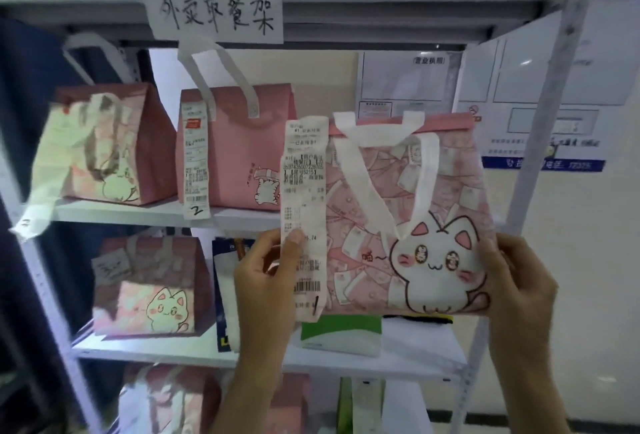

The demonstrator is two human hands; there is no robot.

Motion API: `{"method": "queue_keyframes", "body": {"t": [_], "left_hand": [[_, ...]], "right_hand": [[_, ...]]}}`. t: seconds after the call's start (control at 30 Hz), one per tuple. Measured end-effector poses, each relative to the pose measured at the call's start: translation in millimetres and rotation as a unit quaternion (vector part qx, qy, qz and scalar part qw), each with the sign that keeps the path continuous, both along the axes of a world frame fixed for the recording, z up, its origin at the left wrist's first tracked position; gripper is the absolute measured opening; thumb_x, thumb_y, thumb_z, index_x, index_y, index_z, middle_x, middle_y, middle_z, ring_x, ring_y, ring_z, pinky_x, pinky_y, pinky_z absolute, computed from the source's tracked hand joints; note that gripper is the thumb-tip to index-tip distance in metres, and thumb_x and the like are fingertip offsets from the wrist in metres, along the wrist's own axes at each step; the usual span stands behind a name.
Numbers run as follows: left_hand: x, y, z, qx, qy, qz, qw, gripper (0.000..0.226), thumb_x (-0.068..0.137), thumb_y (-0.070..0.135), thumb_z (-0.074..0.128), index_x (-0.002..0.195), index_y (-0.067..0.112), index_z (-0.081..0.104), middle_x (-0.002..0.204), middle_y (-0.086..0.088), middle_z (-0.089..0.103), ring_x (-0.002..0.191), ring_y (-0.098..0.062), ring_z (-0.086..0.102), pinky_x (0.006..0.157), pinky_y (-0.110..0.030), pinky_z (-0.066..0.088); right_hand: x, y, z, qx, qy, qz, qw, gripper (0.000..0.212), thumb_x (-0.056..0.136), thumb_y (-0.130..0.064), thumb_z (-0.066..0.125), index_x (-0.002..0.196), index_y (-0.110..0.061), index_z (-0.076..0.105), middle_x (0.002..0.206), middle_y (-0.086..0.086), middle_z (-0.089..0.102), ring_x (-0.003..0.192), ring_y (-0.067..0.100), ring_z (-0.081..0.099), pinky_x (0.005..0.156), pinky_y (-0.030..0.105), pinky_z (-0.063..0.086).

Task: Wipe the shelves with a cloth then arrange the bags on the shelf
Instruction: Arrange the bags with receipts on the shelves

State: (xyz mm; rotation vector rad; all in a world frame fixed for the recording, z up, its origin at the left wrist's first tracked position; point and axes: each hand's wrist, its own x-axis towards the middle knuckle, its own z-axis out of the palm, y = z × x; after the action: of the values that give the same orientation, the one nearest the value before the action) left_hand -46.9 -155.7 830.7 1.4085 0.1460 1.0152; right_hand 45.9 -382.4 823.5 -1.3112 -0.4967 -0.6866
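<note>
I hold a pink cat-print bag (398, 212) with white handles in front of the right end of the upper shelf (166, 214). My left hand (266, 281) grips its left edge, thumb on the long receipt (304, 208) that hangs from the bag. My right hand (519, 281) grips the bag's right edge. Two more pink bags stand on that shelf: one at the left (107, 146), one in the middle (239, 146) with its own receipt. No cloth is in view.
The metal rack has a handwritten paper sign (214, 14) on its top rail. On the shelf below stand a pink cat bag (152, 288), a blue-and-white bag (225, 295) and a green-and-white bag (341, 333). More bags sit lower down. Posters hang on the wall at the right.
</note>
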Motion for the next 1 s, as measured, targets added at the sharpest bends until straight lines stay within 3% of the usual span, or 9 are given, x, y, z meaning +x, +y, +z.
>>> {"method": "queue_keyframes", "body": {"t": [0.07, 0.23, 0.37, 0.5, 0.63, 0.73, 0.83, 0.9, 1.0], "left_hand": [[-19.1, 19.3, -9.4, -0.005, 0.013, 0.036, 0.999, 0.018, 0.095, 0.034, 0.064, 0.101, 0.019, 0.073, 0.086, 0.000, 0.077, 0.068, -0.019, 0.075, 0.053, -0.034, 0.061], [-68.4, 91.6, -23.2, -0.035, 0.028, 0.106, 0.993, 0.011, 0.095, 0.033, 0.064, 0.093, 0.026, 0.072, 0.084, 0.004, 0.077, 0.069, -0.018, 0.074, 0.054, -0.031, 0.059], [-113.3, 169.7, -27.5, -0.040, 0.015, 0.160, 0.986, 0.014, 0.095, 0.033, 0.065, 0.093, 0.021, 0.072, 0.081, 0.001, 0.076, 0.066, -0.016, 0.072, 0.053, -0.031, 0.057], [-161.7, 258.9, -27.4, -0.028, -0.010, 0.211, 0.977, 0.019, 0.096, 0.028, 0.065, 0.081, 0.018, 0.070, 0.070, -0.002, 0.068, 0.060, -0.013, 0.061, 0.053, -0.030, 0.051], [-203.3, 342.5, -26.7, -0.050, -0.030, 0.237, 0.970, 0.020, 0.098, 0.025, 0.064, 0.080, 0.017, 0.070, 0.068, 0.001, 0.067, 0.062, -0.010, 0.060, 0.057, -0.029, 0.050], [-226.9, 390.1, -24.5, -0.055, -0.036, 0.248, 0.967, 0.019, 0.097, 0.026, 0.065, 0.082, 0.015, 0.071, 0.070, 0.002, 0.070, 0.063, -0.008, 0.061, 0.055, -0.023, 0.051], [-244.1, 428.1, -27.2, -0.062, -0.032, 0.254, 0.965, 0.016, 0.096, 0.026, 0.067, 0.084, 0.017, 0.073, 0.076, -0.006, 0.073, 0.069, -0.016, 0.065, 0.066, -0.038, 0.054], [-252.6, 446.9, -30.2, -0.069, -0.033, 0.262, 0.962, 0.015, 0.096, 0.024, 0.067, 0.083, 0.018, 0.073, 0.077, -0.006, 0.073, 0.069, -0.018, 0.064, 0.069, -0.042, 0.054], [-263.6, 465.2, -32.0, -0.072, -0.035, 0.271, 0.959, 0.016, 0.096, 0.021, 0.067, 0.082, 0.017, 0.072, 0.071, 0.001, 0.072, 0.063, -0.010, 0.064, 0.058, -0.029, 0.055]], "right_hand": [[-9.8, 16.2, -5.5, -0.045, 0.018, 0.031, 0.998, 0.015, 0.094, -0.028, 0.061, 0.095, -0.016, 0.070, 0.091, 0.001, 0.077, 0.077, 0.015, 0.075, 0.059, 0.024, 0.061], [-26.2, 94.0, -18.2, -0.116, 0.037, 0.099, 0.988, 0.017, 0.093, -0.024, 0.062, 0.096, -0.012, 0.073, 0.090, 0.003, 0.078, 0.079, 0.019, 0.076, 0.064, 0.030, 0.063], [-44.2, 185.6, -19.3, -0.131, 0.035, 0.135, 0.982, 0.015, 0.092, -0.025, 0.064, 0.093, -0.014, 0.074, 0.087, -0.002, 0.078, 0.076, 0.014, 0.074, 0.063, 0.025, 0.061], [-63.8, 289.5, -14.6, -0.171, 0.007, 0.150, 0.974, 0.017, 0.094, -0.031, 0.059, 0.092, -0.019, 0.071, 0.086, -0.001, 0.076, 0.071, 0.015, 0.072, 0.062, 0.031, 0.061], [-77.9, 385.6, 7.7, -0.192, -0.013, 0.137, 0.972, 0.016, 0.101, -0.020, 0.058, 0.090, -0.025, 0.069, 0.077, -0.011, 0.073, 0.071, 0.002, 0.069, 0.061, 0.012, 0.053], [-67.2, 445.3, 33.3, -0.185, -0.008, 0.101, 0.978, 0.010, 0.101, -0.022, 0.062, 0.095, -0.022, 0.070, 0.083, -0.004, 0.074, 0.073, 0.006, 0.070, 0.065, 0.022, 0.059], [-45.9, 493.9, 55.5, -0.172, 0.010, 0.057, 0.983, 0.011, 0.098, -0.025, 0.064, 0.108, -0.025, 0.067, 0.094, -0.003, 0.072, 0.081, 0.015, 0.071, 0.066, 0.035, 0.062], [-31.9, 518.7, 63.4, -0.170, 0.050, 0.040, 0.983, 0.020, 0.096, -0.030, 0.066, 0.115, -0.023, 0.064, 0.095, -0.011, 0.067, 0.083, 0.011, 0.068, 0.071, 0.035, 0.060], [-13.7, 546.3, 63.8, -0.184, 0.096, 0.037, 0.978, 0.024, 0.093, -0.037, 0.069, 0.111, -0.023, 0.060, 0.093, -0.010, 0.066, 0.082, 0.018, 0.068, 0.077, 0.042, 0.059]]}}
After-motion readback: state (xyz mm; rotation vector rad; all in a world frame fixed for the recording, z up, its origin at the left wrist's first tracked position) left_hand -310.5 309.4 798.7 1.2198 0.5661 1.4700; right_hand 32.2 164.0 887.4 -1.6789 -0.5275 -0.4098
